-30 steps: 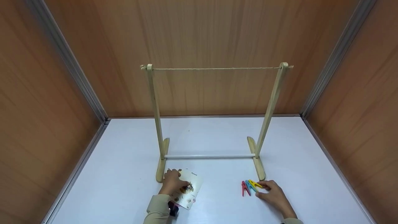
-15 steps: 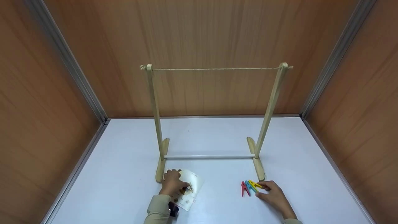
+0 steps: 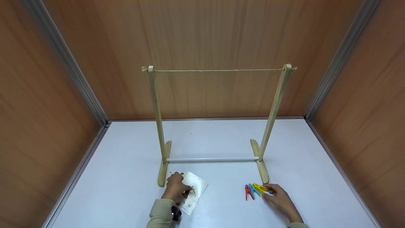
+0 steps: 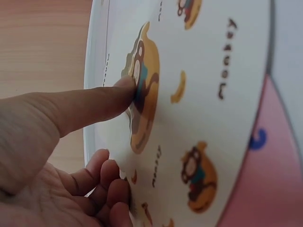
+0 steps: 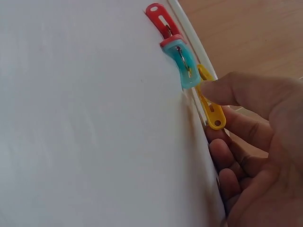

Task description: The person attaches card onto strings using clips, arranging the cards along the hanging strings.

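My left hand (image 3: 176, 186) pinches a white card (image 3: 196, 182) printed with monkeys and bananas, lying in front of the stand's left foot. In the left wrist view its thumb presses the large middle monkey picture (image 4: 149, 90), and the other fingers curl by the card's edge. Part of a pink sheet (image 4: 258, 175) shows beyond this card. At the right, my right hand (image 3: 280, 200) pinches a yellow clothespin (image 5: 215, 116) between thumb and fingers. Beside it lie a light blue clothespin (image 5: 187, 61) and a red clothespin (image 5: 163, 20), in a row on the white table.
A wooden stand (image 3: 274, 110) rises behind both hands, with a string (image 3: 218, 70) stretched across its top. A white rod (image 3: 212, 160) joins its two feet near the table (image 3: 126, 177). Wood-patterned panels (image 3: 215, 34) enclose the back and sides.
The card has shifted and tilted slightly under my left hand, its right part now brighter. The yellow clothespin has turned in my right fingers, its legs looking less spread.
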Motion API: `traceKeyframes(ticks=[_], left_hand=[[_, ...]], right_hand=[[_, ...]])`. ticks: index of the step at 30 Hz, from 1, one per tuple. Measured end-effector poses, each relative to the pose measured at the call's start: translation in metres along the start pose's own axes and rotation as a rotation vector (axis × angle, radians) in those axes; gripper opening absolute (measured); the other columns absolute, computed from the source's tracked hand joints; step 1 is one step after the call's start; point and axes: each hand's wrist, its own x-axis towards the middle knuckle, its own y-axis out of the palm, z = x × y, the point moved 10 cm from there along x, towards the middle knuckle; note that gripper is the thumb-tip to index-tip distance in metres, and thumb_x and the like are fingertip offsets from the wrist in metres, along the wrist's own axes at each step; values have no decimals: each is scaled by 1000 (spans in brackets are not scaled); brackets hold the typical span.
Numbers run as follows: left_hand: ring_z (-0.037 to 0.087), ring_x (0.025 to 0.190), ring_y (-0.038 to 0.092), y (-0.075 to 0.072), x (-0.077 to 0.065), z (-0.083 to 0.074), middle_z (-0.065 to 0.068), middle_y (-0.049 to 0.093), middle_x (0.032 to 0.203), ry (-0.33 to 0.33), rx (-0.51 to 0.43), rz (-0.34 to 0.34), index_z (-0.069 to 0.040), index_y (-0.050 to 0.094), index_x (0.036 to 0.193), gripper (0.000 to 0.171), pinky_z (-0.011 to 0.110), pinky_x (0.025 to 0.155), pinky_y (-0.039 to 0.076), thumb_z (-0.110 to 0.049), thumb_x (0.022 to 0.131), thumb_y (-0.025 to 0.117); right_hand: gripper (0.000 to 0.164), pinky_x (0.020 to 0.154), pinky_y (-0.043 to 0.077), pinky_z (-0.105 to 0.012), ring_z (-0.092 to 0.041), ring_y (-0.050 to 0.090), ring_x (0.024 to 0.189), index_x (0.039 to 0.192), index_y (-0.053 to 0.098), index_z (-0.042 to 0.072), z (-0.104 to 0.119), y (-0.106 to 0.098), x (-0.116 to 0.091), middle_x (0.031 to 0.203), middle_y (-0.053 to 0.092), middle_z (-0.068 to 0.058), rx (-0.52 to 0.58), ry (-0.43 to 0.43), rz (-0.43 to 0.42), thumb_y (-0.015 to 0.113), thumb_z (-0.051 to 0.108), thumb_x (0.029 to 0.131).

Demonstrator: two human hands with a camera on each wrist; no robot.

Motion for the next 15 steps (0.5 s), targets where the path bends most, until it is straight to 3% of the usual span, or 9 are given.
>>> traceKeyframes(ticks=[8,11,15], left_hand=[[21,75,47,-1,-1,-4,16,55,86,42,-36,1,10,54,91,46,34,67,46,-5,63,87],[20,70,50,-1,-3,-5,16,55,84,56,-56,12,10,53,90,44,31,60,47,-4,65,86],[18,60,59,3,-3,-1,15,56,82,14,-111,61,10,51,96,44,28,50,49,-2,68,84]], right_hand=[[40,84,44,-34,-18,53,95,119,63,3,-3,0,1,110,63,-8,19,45,14,72,17,83],[40,82,44,-32,-16,54,92,119,63,3,-2,0,1,109,64,-7,33,39,8,73,17,83],[39,80,45,-30,-15,55,92,120,63,3,-3,0,2,110,65,-7,60,39,9,72,15,84]])
